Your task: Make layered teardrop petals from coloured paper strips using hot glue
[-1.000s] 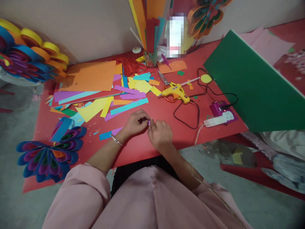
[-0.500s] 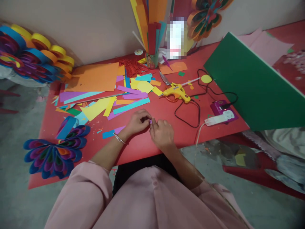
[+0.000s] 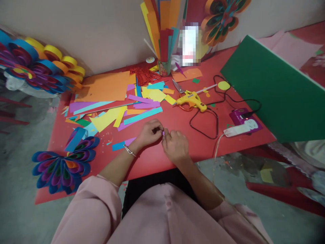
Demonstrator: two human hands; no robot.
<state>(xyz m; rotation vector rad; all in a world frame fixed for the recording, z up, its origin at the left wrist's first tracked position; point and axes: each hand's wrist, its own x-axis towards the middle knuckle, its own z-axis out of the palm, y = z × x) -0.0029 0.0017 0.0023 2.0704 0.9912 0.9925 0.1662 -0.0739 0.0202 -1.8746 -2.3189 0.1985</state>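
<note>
My left hand [image 3: 150, 132] and my right hand [image 3: 175, 144] meet over the red table [image 3: 177, 118], fingertips pinched together on a small purple paper strip [image 3: 163, 133]. Only a sliver of the strip shows between the fingers. A bangle circles my left wrist. Just left of my left hand lie a blue scrap [image 3: 118, 145] and a purple scrap [image 3: 130, 140] on the table.
Coloured paper strips and an orange sheet [image 3: 105, 86] spread across the far left. A yellow glue gun [image 3: 191, 99] with black cord, scissors, a white power strip [image 3: 240, 128], a cup of strips [image 3: 164, 67], a green board [image 3: 274, 88] and paper flowers [image 3: 62, 162] surround the hands.
The hands stay pinched together on the purple strip with small finger shifts. The camera view has drifted, so everything sits slightly right and lower in the picture.
</note>
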